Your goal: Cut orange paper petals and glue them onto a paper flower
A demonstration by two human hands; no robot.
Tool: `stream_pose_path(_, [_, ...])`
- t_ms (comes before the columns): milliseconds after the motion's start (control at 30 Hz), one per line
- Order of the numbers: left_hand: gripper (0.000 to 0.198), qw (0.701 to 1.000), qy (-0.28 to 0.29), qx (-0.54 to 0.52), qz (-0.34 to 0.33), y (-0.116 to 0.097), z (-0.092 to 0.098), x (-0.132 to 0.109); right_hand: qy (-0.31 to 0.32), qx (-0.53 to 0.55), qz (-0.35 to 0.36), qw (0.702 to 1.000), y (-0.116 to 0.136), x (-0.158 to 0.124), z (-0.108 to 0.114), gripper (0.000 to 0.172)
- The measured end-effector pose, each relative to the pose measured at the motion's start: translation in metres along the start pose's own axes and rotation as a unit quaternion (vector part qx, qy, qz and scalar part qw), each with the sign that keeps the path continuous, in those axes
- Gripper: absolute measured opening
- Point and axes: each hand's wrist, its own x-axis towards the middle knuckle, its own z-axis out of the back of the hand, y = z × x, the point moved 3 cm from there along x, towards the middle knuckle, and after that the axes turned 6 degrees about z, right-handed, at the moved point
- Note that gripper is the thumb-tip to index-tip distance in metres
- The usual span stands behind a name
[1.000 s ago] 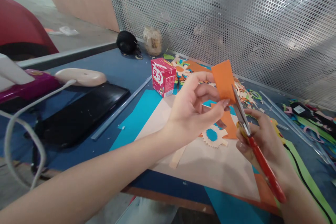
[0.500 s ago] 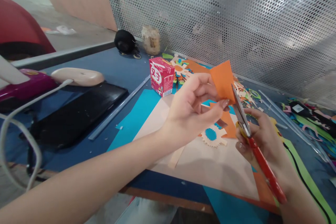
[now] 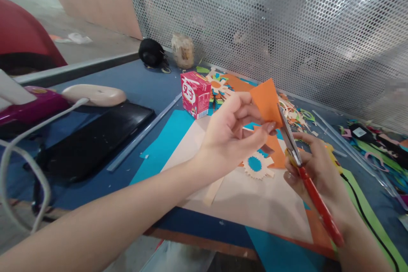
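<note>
My left hand (image 3: 236,131) pinches an orange piece of paper (image 3: 266,101) between thumb and fingers, holding it up above the table. In my right hand (image 3: 318,174) is a pair of scissors (image 3: 301,163) with red and yellow handles. Their metal blades point up and away, against the right edge of the orange piece; whether they are fully closed is hard to tell. Below the hands lies a peach sheet (image 3: 255,208) over blue and orange sheets. A peach cut-out with a toothed ring (image 3: 258,165) rests on it, showing blue through its hole.
A pink box (image 3: 196,94) stands behind the sheets, beside piled paper cut-outs (image 3: 218,85). Left are a black phone (image 3: 98,140), a white corded device (image 3: 94,94) and clear sticks (image 3: 145,134). A perforated metal panel (image 3: 270,17) borders the back. Coloured scraps (image 3: 379,153) lie right.
The orange paper and scissors have shifted slightly left and down, and the paper's angle has changed a little. Both hands keep their hold.
</note>
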Motion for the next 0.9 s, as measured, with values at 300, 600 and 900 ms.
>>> stream_pose_path(300, [0.03,1.0,0.002,-0.013,0.01,-0.0004,-0.0003,0.0015,-0.001,0.007,-0.007,1.0,0.0022,-0.0004,0.0011,0.052])
stream_pose_path(600, [0.029,1.0,-0.003,-0.016,0.024,0.0012,-0.0002,0.0019,0.007,-0.007,-0.019,1.0,0.0027,-0.0009,0.0008,0.055])
stream_pose_path(900, [0.015,0.999,-0.017,-0.029,0.019,-0.0009,0.0003,0.004,0.002,-0.025,-0.014,1.0,0.007,-0.0008,0.0004,0.048])
